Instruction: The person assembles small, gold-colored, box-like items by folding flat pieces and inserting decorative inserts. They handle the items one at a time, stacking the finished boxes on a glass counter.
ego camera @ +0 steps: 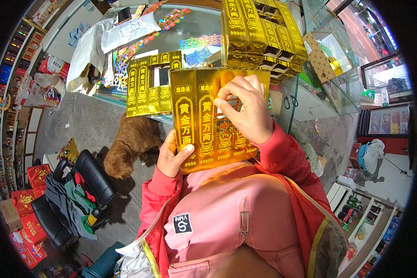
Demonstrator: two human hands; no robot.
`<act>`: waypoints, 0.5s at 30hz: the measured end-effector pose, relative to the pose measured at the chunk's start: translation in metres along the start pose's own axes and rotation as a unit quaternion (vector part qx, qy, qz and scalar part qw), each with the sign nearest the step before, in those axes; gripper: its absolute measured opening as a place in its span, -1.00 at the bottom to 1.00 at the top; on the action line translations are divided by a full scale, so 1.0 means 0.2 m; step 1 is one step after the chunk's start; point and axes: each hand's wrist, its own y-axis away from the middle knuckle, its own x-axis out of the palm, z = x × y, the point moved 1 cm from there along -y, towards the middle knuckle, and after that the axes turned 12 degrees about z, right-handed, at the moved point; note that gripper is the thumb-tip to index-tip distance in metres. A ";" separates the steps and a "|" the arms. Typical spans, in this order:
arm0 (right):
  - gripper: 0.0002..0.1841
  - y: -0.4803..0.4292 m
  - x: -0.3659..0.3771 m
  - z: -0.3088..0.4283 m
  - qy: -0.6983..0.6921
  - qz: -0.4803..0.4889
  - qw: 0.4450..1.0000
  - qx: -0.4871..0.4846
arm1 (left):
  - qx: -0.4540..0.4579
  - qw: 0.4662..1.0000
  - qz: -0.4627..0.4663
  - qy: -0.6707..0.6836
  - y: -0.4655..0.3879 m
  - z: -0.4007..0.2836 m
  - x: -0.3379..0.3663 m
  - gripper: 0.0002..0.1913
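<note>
My left hand [173, 156] grips the lower left edge of a shiny gold printed cardboard box [206, 125], its thumb on the front face. At the box's upper middle, my right hand [246, 104] has thumb and forefinger pinched together at the edge of a cut-out window; whether something thin is between them cannot be told. Reddish cut-out pieces show inside that window. Behind on the left, a similar gold box with a window [142, 87] lies on the glass counter [166, 45]. Stacked gold boxes [246, 31] stand at the back right.
White plastic mailing bags [130, 31] and colourful cut-out sheets [201, 41] lie on the counter. Scissors [290, 101] are right of it. A brown dog [132, 142] is on the floor at left, near a black chair [93, 177] with clothes. An open carton [328, 55] sits at right.
</note>
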 end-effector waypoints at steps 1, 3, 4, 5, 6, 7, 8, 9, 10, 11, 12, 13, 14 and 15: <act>-0.88 0.00 0.00 0.00 0.000 0.000 1.000 -0.002 | -0.001 1.000 0.001 -0.002 0.00 0.00 0.00 -0.48; -0.88 0.00 0.00 0.00 -0.002 0.003 1.000 0.000 | 0.002 1.000 0.007 -0.001 0.00 0.00 0.00 -0.47; -0.88 0.00 0.00 0.00 -0.003 0.007 1.000 0.003 | -0.002 1.000 0.003 -0.003 0.00 0.00 0.00 -0.47; -0.88 0.01 0.00 0.00 -0.008 0.008 1.000 0.005 | -0.001 1.000 0.003 0.000 0.00 0.00 0.00 -0.47; -0.88 0.01 -0.01 0.00 -0.005 0.011 1.000 0.006 | -0.001 1.000 0.003 0.003 0.00 0.01 0.00 -0.47; -0.88 0.01 -0.01 0.00 -0.006 0.011 1.000 0.006 | -0.001 1.000 0.003 -0.001 0.00 0.01 0.00 -0.47; -0.89 0.01 -0.01 0.00 -0.011 0.010 1.000 0.003 | -0.001 1.000 0.003 -0.004 0.00 0.00 0.00 -0.47; -0.89 0.01 -0.01 0.00 -0.007 0.012 1.000 0.005 | -0.001 1.000 0.007 -0.003 0.00 0.00 0.00 -0.47; -0.89 0.01 -0.01 0.00 -0.006 0.011 1.000 0.005 | -0.002 1.000 0.006 -0.011 0.00 0.00 0.00 -0.48; -0.89 0.01 -0.01 0.00 -0.009 0.009 1.000 0.005 | -0.004 1.000 0.009 -0.014 0.00 0.00 0.00 -0.48; -0.88 0.01 -0.01 0.00 -0.005 0.007 1.000 0.003 | -0.002 1.000 0.015 -0.013 0.00 0.00 -0.01 -0.48; -0.88 0.01 -0.01 0.00 -0.005 0.004 1.000 0.001 | -0.006 1.000 0.011 -0.012 0.00 0.00 -0.01 -0.49; -0.88 0.01 0.00 0.00 -0.007 -0.001 1.000 -0.002 | -0.007 1.000 0.010 -0.007 0.00 0.01 -0.01 -0.49; -0.88 0.01 0.00 -0.01 -0.006 0.005 1.000 0.007 | -0.001 1.000 0.015 0.004 0.00 0.01 -0.01 -0.49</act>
